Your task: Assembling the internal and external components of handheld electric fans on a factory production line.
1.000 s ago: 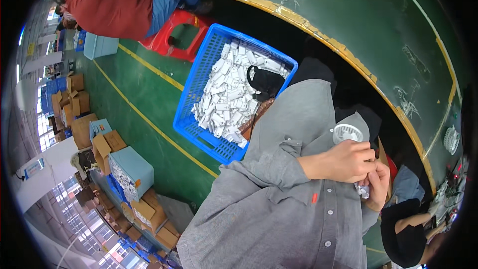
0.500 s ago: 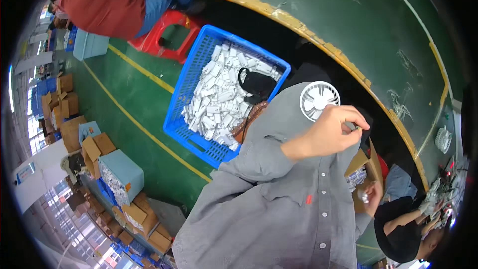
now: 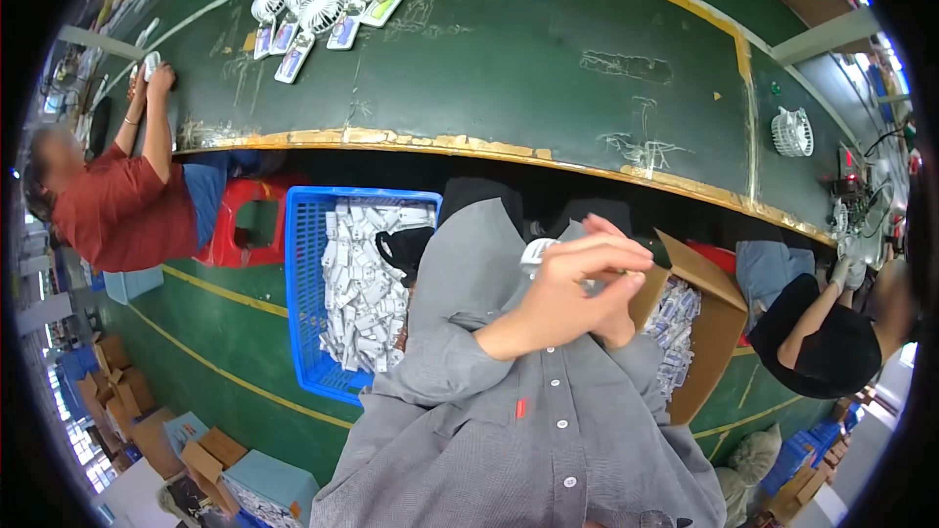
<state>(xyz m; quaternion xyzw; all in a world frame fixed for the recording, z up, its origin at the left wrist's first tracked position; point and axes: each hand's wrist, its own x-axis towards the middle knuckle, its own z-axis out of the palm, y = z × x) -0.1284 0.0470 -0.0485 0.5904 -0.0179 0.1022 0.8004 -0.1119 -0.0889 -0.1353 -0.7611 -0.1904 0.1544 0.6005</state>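
Note:
My left hand (image 3: 572, 286) is raised in front of my chest, its thumb and fingers drawn toward each other. Whatever is between them, if anything, is too small or hidden to make out. Behind it, close to my shirt, my right hand (image 3: 616, 325) is mostly covered, and its fingers do not show clearly. A white round fan head (image 3: 537, 252) peeks out beside my left hand, over my lap; the rest of it is hidden.
A blue crate (image 3: 305, 352) of white plastic pieces stands left, with a black strapped item (image 3: 409, 252) on top. Right is an open cardboard box (image 3: 719, 357) of small packs. Several white handheld fans (image 3: 321, 15) lie on the green bench (image 3: 509, 68). Co-workers sit either side.
The view has swung up to show the bench. My right hand has come from beside the cardboard box to behind my left hand. The fan head is now mostly covered.

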